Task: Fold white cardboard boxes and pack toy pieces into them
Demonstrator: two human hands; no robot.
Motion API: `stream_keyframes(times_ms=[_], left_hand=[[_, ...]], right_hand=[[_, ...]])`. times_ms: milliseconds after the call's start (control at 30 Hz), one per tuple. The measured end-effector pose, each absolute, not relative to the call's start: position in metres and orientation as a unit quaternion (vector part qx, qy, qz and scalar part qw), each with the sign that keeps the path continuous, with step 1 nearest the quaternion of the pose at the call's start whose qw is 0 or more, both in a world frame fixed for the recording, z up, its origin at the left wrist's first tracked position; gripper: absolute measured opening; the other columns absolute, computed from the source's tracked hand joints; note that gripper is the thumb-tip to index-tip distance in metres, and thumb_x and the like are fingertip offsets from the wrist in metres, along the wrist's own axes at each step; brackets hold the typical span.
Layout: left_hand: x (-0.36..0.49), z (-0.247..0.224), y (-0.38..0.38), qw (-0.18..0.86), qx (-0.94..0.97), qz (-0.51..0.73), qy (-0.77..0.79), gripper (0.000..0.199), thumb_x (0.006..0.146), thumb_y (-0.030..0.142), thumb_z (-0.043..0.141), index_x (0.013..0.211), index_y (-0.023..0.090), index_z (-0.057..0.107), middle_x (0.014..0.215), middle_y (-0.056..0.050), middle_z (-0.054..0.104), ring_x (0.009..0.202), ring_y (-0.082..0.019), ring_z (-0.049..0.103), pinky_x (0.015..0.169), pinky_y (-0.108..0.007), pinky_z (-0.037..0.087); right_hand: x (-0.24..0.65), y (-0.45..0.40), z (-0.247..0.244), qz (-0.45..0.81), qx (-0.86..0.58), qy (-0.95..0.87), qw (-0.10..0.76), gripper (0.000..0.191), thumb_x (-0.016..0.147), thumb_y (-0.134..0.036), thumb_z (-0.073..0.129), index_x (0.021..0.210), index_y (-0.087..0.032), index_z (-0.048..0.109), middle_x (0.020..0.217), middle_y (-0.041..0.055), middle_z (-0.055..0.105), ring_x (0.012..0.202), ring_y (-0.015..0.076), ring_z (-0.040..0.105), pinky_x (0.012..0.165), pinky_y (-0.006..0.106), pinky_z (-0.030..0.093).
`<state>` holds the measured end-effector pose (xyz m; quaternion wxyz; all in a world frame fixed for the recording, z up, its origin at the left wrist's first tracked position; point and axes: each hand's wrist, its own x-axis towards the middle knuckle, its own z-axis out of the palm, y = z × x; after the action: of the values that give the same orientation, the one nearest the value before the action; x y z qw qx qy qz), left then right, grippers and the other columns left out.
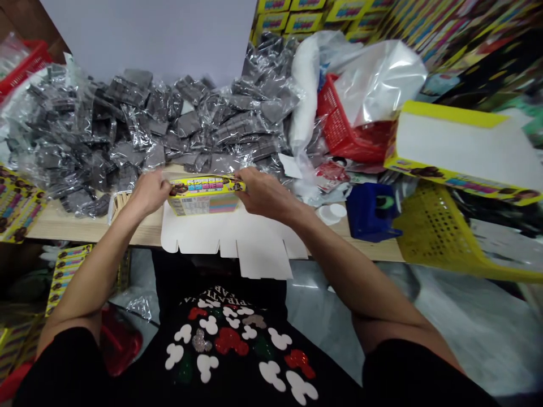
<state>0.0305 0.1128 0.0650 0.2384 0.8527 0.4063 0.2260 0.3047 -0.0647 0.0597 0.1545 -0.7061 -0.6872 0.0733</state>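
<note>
Your work surface is a pale wooden table [72,226], and a flat white die-cut card blank [258,243] lies at its front edge, with its flaps hanging over. Behind the blank you have a large heap of clear plastic bags [139,130] packed with dark grey pieces. Just left of the blank sits a small white tray of thin wooden sticks [119,204]. To the right of the blank are two small round white discs [330,213], then a blue plastic block [371,212], and farther right a yellow mesh plastic basket [436,232] rests tilted. Well left of the blank, yellow printed cards [19,203] lie stacked at the table's end
</note>
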Motion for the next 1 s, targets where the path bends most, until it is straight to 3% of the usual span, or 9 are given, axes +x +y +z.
stream_keyframes(times_ms=[100, 233, 367, 500, 600, 700, 833, 933, 1000], left_hand=[[0.025, 0.064, 0.111, 0.271, 0.841, 0.225, 0.411, 0.021, 0.077, 0.029, 0.07, 0.096, 0.023, 0.075, 0.074, -0.004, 0.069, 0.076, -0.028, 0.068, 0.083, -0.039, 0.058], [0.039, 0.048, 0.095, 0.521, 0.733, 0.29, 0.329, 0.051, 0.08, 0.048, 0.079, 0.124, 0.025, 0.068, 0.113, -0.008, 0.077, 0.101, -0.028, 0.073, 0.091, -0.041, 0.06], [0.05, 0.02, 0.082, 0.586, 0.648, 0.377, 0.309, 0.05, 0.088, 0.071, 0.069, 0.093, 0.021, 0.065, 0.137, -0.013, 0.07, 0.118, -0.026, 0.07, 0.104, -0.04, 0.057], [0.039, 0.024, 0.092, 0.508, 0.75, 0.313, 0.284, 0.045, 0.092, 0.065, 0.069, 0.095, 0.02, 0.068, 0.153, -0.015, 0.062, 0.14, -0.031, 0.061, 0.115, -0.046, 0.051], [0.046, 0.048, 0.097, 0.318, 0.899, 0.205, 0.222, 0.042, 0.101, 0.057, 0.06, 0.116, 0.022, 0.077, 0.16, -0.014, 0.057, 0.155, -0.035, 0.046, 0.125, -0.057, 0.039], [0.075, 0.065, 0.089, 0.142, 0.969, 0.119, 0.166, 0.039, 0.104, 0.046, 0.059, 0.133, 0.027, 0.076, 0.152, -0.014, 0.064, 0.139, -0.035, 0.06, 0.117, -0.056, 0.045], [0.111, 0.06, 0.072, 0.038, 0.976, 0.16, 0.143, 0.037, 0.108, 0.041, 0.053, 0.136, 0.031, 0.077, 0.134, -0.014, 0.072, 0.113, -0.033, 0.07, 0.097, -0.048, 0.052], [0.12, 0.048, 0.065, 0.036, 0.972, 0.199, 0.117, 0.036, 0.109, 0.042, 0.053, 0.136, 0.035, 0.077, 0.136, -0.013, 0.071, 0.113, -0.032, 0.069, 0.095, -0.047, 0.051], [0.123, 0.041, 0.061, 0.044, 0.971, 0.206, 0.115, 0.036, 0.108, 0.042, 0.055, 0.135, 0.035, 0.077, 0.136, -0.014, 0.071, 0.113, -0.033, 0.069, 0.096, -0.047, 0.05]], right_hand=[[0.31, -0.063, 0.057, 0.078, -0.688, -0.7, 0.172, 0.033, 0.095, -0.02, 0.053, 0.126, -0.012, 0.061, 0.125, 0.0221, 0.068, 0.103, 0.0333, 0.066, 0.09, 0.045, 0.053], [0.318, -0.061, 0.05, 0.078, -0.654, -0.728, 0.189, 0.041, 0.096, -0.022, 0.054, 0.135, -0.009, 0.061, 0.127, 0.0221, 0.065, 0.107, 0.0333, 0.066, 0.094, 0.046, 0.056], [0.329, -0.059, 0.035, 0.077, -0.609, -0.764, 0.196, 0.054, 0.105, -0.032, 0.051, 0.156, -0.016, 0.053, 0.136, 0.0202, 0.061, 0.106, 0.0305, 0.066, 0.091, 0.045, 0.059], [0.344, -0.053, 0.012, 0.063, -0.576, -0.784, 0.221, 0.053, 0.111, -0.037, 0.044, 0.161, -0.022, 0.052, 0.139, 0.0193, 0.058, 0.106, 0.0291, 0.065, 0.093, 0.048, 0.061], [0.343, -0.048, 0.002, 0.056, -0.56, -0.788, 0.251, 0.051, 0.113, -0.038, 0.041, 0.161, -0.025, 0.054, 0.141, 0.0173, 0.059, 0.112, 0.0286, 0.065, 0.1, 0.049, 0.06], [0.333, -0.047, 0.004, 0.048, -0.562, -0.776, 0.281, 0.048, 0.115, -0.04, 0.041, 0.158, -0.027, 0.058, 0.145, 0.0155, 0.06, 0.123, 0.0277, 0.065, 0.107, 0.047, 0.058], [0.354, -0.074, 0.013, 0.011, -0.621, -0.702, 0.349, 0.042, 0.112, -0.032, 0.046, 0.147, -0.026, 0.069, 0.159, 0.0143, 0.056, 0.135, 0.0259, 0.062, 0.112, 0.045, 0.055], [0.401, -0.138, 0.018, -0.058, -0.757, -0.532, 0.374, 0.041, 0.104, -0.017, 0.048, 0.133, -0.02, 0.077, 0.142, 0.0156, 0.069, 0.126, 0.0264, 0.068, 0.107, 0.043, 0.058], [0.434, -0.189, 0.018, -0.104, -0.863, -0.356, 0.343, 0.038, 0.097, -0.011, 0.05, 0.12, -0.014, 0.08, 0.123, 0.0186, 0.076, 0.118, 0.0299, 0.072, 0.107, 0.046, 0.058]])
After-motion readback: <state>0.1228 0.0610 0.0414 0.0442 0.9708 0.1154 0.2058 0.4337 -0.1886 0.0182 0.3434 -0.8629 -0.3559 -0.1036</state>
